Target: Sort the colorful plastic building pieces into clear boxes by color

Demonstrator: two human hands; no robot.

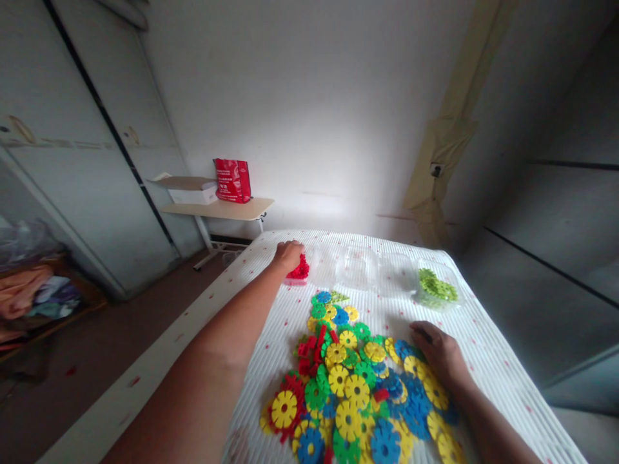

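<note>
Taking the pile of flower-shaped discs (356,390) as the clock's centre, it lies on the white ribbed surface (213,308) in yellow, green, blue and red; at 11 o'clock the left hand (289,256) curls over the red pieces (303,269) in a tub, its fingertips hidden, so I cannot tell whether it pinches any; at 2 o'clock the right hand (441,348) rests curled beside the discs, its grip likewise unclear; light-green pieces (435,287) fill another tub at 1 o'clock.
</note>
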